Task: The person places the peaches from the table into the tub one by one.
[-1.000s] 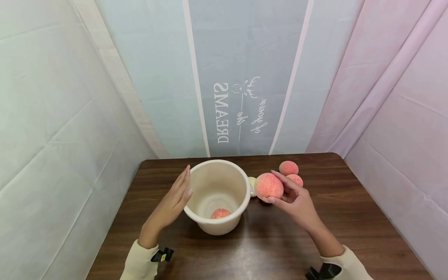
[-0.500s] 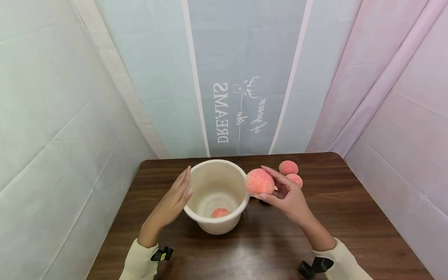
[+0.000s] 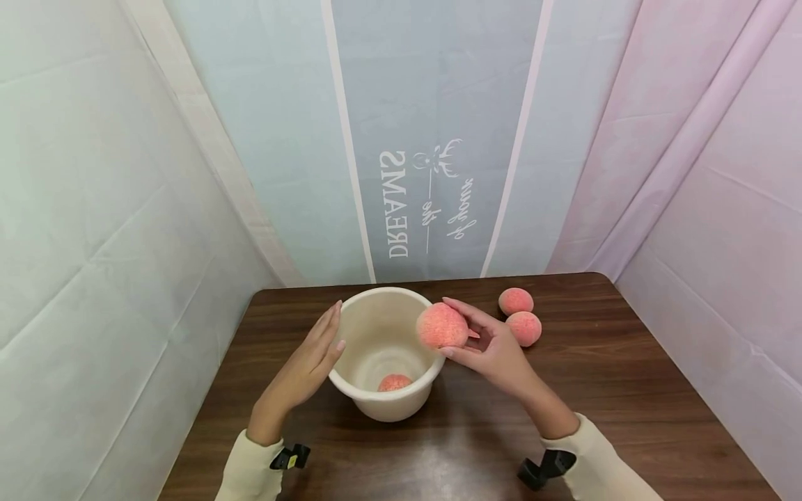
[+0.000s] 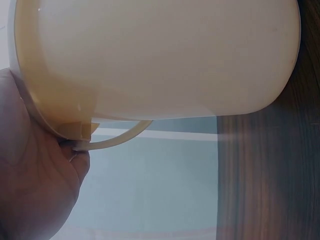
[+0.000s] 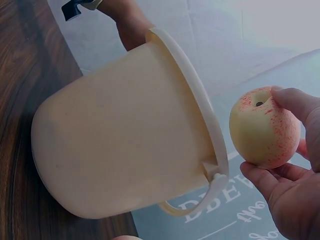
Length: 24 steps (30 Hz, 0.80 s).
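My right hand (image 3: 495, 355) pinches a pink peach (image 3: 442, 325) between thumb and fingers. In the head view this peach overlaps the right rim of a cream bucket (image 3: 401, 410); the right wrist view has the peach (image 5: 262, 132) just above the rim, its yellow side and small dark stem hole showing. Against the bucket's left rim rests my left hand (image 3: 303, 365), fingers straight and thumb apart. Another peach (image 3: 395, 383) lies at the bottom of the bucket, partly hidden by the near rim. A handle (image 4: 117, 142) hangs along the bucket's side.
Two more peaches (image 3: 523, 328) sit close together at the back right of the dark wooden table (image 3: 601, 376). A printed curtain (image 3: 438, 90) rises behind the table's far edge, with pale cloth walls on both sides.
My right hand has carried the peach leftward, from beside the bucket to its right rim. The left hand has stayed at the left rim.
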Available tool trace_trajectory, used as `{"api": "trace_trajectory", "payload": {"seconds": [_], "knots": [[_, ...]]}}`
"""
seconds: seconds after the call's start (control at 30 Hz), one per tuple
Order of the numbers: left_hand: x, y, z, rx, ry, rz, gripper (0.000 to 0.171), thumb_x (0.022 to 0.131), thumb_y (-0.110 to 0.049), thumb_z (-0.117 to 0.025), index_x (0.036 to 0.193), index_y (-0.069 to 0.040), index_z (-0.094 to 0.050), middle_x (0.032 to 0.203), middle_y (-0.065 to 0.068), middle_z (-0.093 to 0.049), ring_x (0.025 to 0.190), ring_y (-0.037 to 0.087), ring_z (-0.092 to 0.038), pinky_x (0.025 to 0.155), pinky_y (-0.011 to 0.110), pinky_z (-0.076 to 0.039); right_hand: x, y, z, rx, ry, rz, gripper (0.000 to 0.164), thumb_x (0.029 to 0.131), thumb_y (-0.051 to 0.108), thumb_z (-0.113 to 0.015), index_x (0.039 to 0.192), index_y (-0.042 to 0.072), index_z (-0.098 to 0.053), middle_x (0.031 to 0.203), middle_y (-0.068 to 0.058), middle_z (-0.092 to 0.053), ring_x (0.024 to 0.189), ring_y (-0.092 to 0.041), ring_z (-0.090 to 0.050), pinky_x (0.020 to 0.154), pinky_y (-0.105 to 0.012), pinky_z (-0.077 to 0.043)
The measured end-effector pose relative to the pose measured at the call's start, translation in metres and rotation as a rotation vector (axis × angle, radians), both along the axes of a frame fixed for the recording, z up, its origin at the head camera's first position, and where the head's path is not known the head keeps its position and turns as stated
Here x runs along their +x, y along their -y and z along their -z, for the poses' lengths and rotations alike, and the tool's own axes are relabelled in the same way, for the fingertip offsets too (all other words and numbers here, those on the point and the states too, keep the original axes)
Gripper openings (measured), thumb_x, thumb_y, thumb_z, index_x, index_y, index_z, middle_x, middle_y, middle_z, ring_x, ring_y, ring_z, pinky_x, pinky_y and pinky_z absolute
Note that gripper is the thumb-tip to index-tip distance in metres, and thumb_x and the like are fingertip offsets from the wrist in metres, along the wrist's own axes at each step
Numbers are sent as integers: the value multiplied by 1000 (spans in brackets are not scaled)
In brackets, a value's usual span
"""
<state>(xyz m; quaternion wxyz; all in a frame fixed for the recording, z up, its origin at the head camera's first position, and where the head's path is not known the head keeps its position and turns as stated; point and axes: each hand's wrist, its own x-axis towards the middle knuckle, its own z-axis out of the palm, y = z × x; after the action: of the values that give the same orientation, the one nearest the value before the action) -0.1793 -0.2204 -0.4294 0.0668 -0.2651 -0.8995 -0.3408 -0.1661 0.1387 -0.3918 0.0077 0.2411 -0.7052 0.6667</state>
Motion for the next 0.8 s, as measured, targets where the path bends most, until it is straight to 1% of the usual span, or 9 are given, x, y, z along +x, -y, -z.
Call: {"api": "trace_trajectory", "payload": {"seconds": [0.1, 0.23, 0.33, 0.47, 0.57, 0.7, 0.8], "knots": [[-1, 0, -1, -5, -1, 1, 65, 111, -29, -43, 163, -9, -11, 170, -1, -7, 155, 23, -10, 121, 52, -20, -2, 3, 1, 1, 4, -12, 71, 85, 1, -81, 148, 15, -53, 145, -10, -55, 117, -25, -62, 89, -37, -57], [-2, -1, -3, -11, 1, 3, 65, 111, -29, -43, 163, -9, -10, 170, -1, -7, 156, 22, -10, 121, 53, -20, -3, 7, 3, 37, -27, -3, 71, 85, 3, -82, 148, 13, -53, 144, -7, -57, 120, -21, -61, 89, -34, -57], [-3, 0, -4, -19, -2, 4, 65, 111, -29, -43, 163, -9, -10, 170, -1, -6, 156, 22, -10, 121, 52, -20, -4, 9, 3, 68, -47, 5, 70, 85, 5, -83, 148, 16, -54, 143, -4, -58, 122, -18, -60, 91, -33, -56], [-4, 0, -6, -29, -9, 5, 65, 111, -29, -43, 163, -9, -10, 170, -1, -6, 156, 23, -9, 121, 51, -19, -6, 12, 1, 85, -63, 3, 70, 85, 8, -83, 148, 15, -54, 143, -2, -58, 126, -19, -58, 93, -31, -55], [-5, 0, -7, -29, -8, 0, 65, 110, -28, -44, 163, -10, -10, 170, 0, -7, 156, 23, -10, 121, 52, -20, -7, 13, 0, 93, -65, -7, 70, 85, 10, -83, 148, 13, -53, 145, -1, -57, 128, -20, -56, 94, -31, -55], [-2, -1, -6, -27, 10, 1, 66, 110, -26, -45, 163, -10, -10, 170, 0, -6, 156, 23, -10, 119, 56, -22, -7, 14, 2, 120, -46, -7, 70, 85, 13, -85, 148, 17, -54, 145, 1, -57, 127, -19, -58, 92, -31, -56], [1, -1, -3, -26, 22, 4, 66, 110, -25, -46, 163, -9, -11, 170, 0, -6, 156, 24, -10, 119, 57, -22, -7, 16, 4, 137, -34, -4, 70, 84, 16, -86, 147, 18, -55, 144, 2, -57, 124, -19, -60, 90, -31, -56]]}}
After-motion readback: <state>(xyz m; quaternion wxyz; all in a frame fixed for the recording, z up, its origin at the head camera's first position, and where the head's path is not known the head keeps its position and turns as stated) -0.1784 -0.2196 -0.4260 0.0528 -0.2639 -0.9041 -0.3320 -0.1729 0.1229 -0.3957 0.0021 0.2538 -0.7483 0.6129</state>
